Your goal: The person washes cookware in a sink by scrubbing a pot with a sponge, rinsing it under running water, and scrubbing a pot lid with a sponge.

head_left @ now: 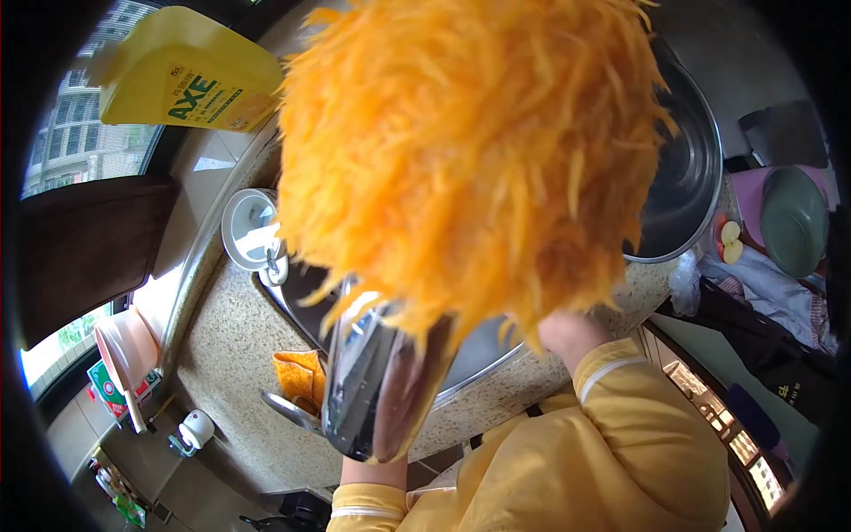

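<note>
A large orange, shaggy, fluffy thing (470, 160) hangs close to the camera and covers the middle of the view; its kind I cannot make out. My right hand (564, 333) reaches in beneath its lower edge, and its fingers are hidden. Only the wrist of my left hand (375, 472) shows, below a shiny chrome tap (381, 381) that blocks the fingers. Whether either hand holds something cannot be seen. Part of a metal sink (487, 350) shows behind the tap, between the hands. An orange cloth (300, 377) lies on the counter left of the tap.
A yellow AXE bottle (191, 75) stands at upper left, with a white mug (250, 229) below it. A pink dipper (127, 355) is at far left. On the right are a wide dark pan (687, 168), an apple half (729, 233) and a green bowl (793, 222).
</note>
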The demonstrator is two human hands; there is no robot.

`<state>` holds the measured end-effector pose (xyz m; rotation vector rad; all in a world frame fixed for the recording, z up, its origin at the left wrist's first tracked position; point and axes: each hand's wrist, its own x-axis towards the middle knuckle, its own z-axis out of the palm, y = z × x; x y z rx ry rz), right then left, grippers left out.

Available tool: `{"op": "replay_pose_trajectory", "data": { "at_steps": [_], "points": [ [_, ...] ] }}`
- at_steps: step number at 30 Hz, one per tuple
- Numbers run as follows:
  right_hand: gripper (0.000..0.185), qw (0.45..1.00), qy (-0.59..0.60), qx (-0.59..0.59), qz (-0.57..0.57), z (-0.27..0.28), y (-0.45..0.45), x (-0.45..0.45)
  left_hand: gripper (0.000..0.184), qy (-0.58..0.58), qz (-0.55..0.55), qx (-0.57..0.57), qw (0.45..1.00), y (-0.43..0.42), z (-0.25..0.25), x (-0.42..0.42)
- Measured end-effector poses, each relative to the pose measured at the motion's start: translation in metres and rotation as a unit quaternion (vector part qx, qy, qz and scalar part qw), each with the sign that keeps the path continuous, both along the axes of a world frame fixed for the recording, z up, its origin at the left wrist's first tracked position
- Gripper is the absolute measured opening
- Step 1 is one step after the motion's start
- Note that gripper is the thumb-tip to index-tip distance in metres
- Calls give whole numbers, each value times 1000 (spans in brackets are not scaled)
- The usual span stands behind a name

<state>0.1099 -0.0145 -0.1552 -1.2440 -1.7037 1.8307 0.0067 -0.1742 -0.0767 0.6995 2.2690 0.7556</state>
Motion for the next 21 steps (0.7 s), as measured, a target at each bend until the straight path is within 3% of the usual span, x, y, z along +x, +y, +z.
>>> {"op": "replay_pose_trajectory", "data": {
  "at_steps": [1, 3, 4, 6, 11, 12, 14, 16, 18, 19, 20, 21],
  "points": [
    [29, 984, -114, 42, 131, 21, -4, 10, 38, -1, 2, 3, 1000, -1, 2, 1],
    [29, 974, -113, 57, 186, 25, -10, 9, 38, 0, 4, 8, 1000, 1, 3, 2],
    [29, 993, 0, 28, 113, 21, -15, -1, 38, 1, 5, 11, 1000, 5, 2, 2],
    [29, 996, 56, 20, 66, 15, -16, -1, 39, 6, 4, 26, 1000, 14, 5, -1],
    [29, 948, -206, 118, 213, 6, 6, 14, 41, 33, -16, 71, 997, 56, 12, -6],
    [29, 924, -259, 86, 270, 13, -8, 18, 41, 38, -22, 88, 995, 68, 14, -7],
    [22, 933, -118, 116, 320, 46, -12, 36, 42, 45, -30, 118, 992, 92, 15, -10],
    [13, 896, 26, 129, 424, 75, 16, 44, 42, 51, -39, 143, 988, 113, 10, -14],
    [11, 919, 229, 166, 273, 96, 30, 56, 43, 48, -55, 159, 985, 131, 0, -16],
    [15, 948, 202, -131, 207, 101, 26, 52, 43, 44, -68, 166, 983, 139, -7, -16],
    [18, 888, 154, -416, 123, 118, 23, 45, 44, 42, -77, 170, 982, 145, -10, -16],
    [24, 921, 171, -314, 156, 135, 19, 42, 44, 44, -88, 167, 981, 151, -4, -14]
  ]
}}
